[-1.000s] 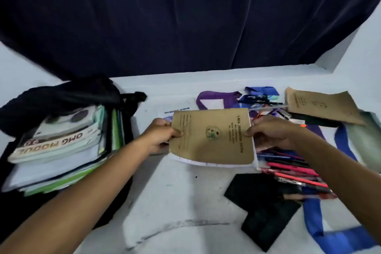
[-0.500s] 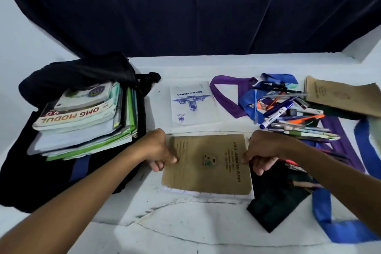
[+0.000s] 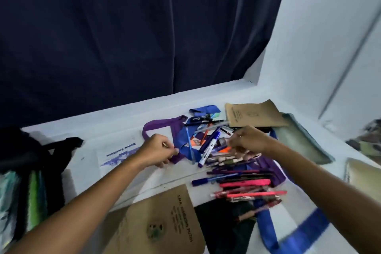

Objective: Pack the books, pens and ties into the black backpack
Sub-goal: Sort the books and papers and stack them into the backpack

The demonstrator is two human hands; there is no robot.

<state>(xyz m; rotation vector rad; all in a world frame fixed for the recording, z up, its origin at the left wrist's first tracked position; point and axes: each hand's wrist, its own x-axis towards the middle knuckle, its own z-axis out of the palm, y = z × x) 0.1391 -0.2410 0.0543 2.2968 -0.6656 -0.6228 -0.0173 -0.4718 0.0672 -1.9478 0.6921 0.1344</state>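
Both forearms are bare right up to the frame's lower edge, with no sleeves showing. The left hand point(image 3: 159, 149) and right hand point(image 3: 248, 140) are bare, ungloved.

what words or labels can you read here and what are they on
"Buku Latihan", blurred: white exercise book beside the left hand.
"S.M.K. ... PUTERI", middle word unclear: near brown book, beside a round crest; smaller lines unreadable.
Far brown book: print too small to read.
Blue marker: label too blurred.

Backpack point(image 3: 31, 163) left of pens point(image 3: 237, 171), notebook point(image 3: 160, 222) in front.
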